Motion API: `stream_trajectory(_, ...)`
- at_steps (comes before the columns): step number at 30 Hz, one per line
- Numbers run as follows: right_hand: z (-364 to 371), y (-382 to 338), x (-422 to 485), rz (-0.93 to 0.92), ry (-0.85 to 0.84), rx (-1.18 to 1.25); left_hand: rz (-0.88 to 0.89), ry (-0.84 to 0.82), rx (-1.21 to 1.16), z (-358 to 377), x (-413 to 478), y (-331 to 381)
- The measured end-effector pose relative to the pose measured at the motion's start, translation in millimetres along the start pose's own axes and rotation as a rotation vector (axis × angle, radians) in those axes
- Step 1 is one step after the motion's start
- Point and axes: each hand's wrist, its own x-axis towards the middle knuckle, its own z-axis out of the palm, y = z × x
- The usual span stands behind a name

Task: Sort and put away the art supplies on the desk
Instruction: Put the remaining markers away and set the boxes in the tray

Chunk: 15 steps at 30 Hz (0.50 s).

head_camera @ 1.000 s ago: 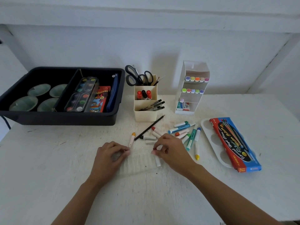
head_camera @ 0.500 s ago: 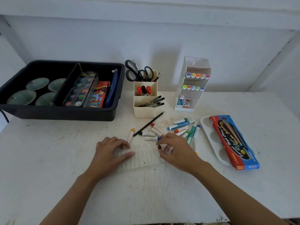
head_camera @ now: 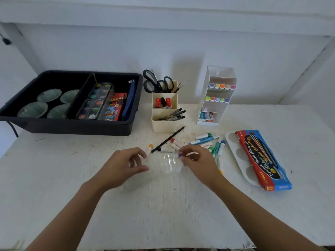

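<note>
At centre frame the right hand (head_camera: 199,160) pinched a purple marker (head_camera: 179,155), the left hand (head_camera: 121,165) curled, its grip unclear, while most markers (head_camera: 204,141) lay unsorted right of centre, the rack (head_camera: 213,106) half-filled.

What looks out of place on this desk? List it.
Loose markers lie scattered beside the black pencil in front of the cream organiser, unsorted. The watercolour box lies askew across the white palette.

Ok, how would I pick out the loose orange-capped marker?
Find the cream pen holder in the middle of the desk, then the black pencil slanting down from its front. Just left of the pencil's lower end lies the orange-capped marker, alone; the other loose markers lie right of the pencil.
</note>
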Motion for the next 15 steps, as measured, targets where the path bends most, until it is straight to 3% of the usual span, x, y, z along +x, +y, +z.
stream_trajectory(3,-5.8,-9.9,6.5,0.161,0.045,0.458,0.094,0.048,-0.051,-19.0,-0.9,6.3)
stream_trajectory(6,-11.3,-17.6,11.2,0.195,0.013,0.598,0.194,0.103,-0.082,-33.2,-1.6,15.0)
stream_trajectory(10,-14.3,-21.0,12.1,0.194,-0.149,0.495,0.293,0.124,0.055,-29.4,-1.8,22.8)
stream_trajectory(15,-6.8,-9.1,2.1,0.033,-0.285,0.211,0.297,0.197,-0.036,6.4,-3.4,17.0)
